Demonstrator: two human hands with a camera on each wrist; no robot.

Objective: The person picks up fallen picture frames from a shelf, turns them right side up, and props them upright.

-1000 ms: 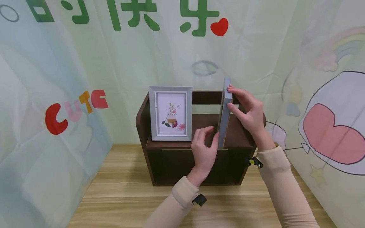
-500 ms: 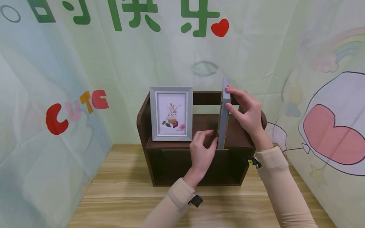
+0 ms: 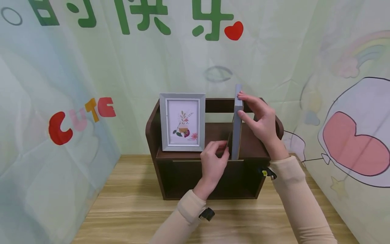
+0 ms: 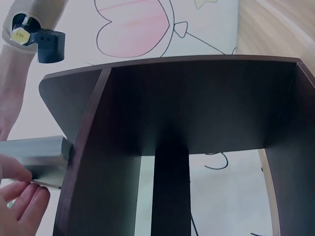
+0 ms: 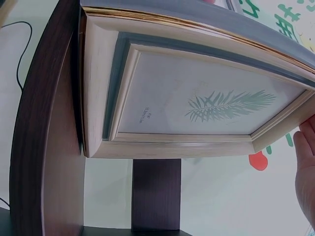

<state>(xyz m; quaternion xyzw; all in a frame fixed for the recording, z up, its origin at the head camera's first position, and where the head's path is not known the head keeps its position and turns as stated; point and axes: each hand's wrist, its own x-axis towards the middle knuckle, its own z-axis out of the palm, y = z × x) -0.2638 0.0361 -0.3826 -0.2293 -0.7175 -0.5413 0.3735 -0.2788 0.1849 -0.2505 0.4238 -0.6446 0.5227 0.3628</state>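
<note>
In the head view a picture frame stands edge-on on the upper shelf of a dark brown wooden rack. My right hand holds its upper part between thumb and fingers. Low on the frame's left side, my left hand pinches a thin dark stand flap, which sticks out from the back. The right wrist view shows the front of the frame: a cream border around a green leaf print. The left wrist view has my left fingers at the grey frame edge.
To the left, a second grey picture frame with a flower print faces forward on the same shelf. The rack stands on a wood-grain table. Printed cloth walls enclose the back and both sides.
The flap has swung out leftward from the frame's back with my left hand. The held frame and my right hand have shifted slightly left.
</note>
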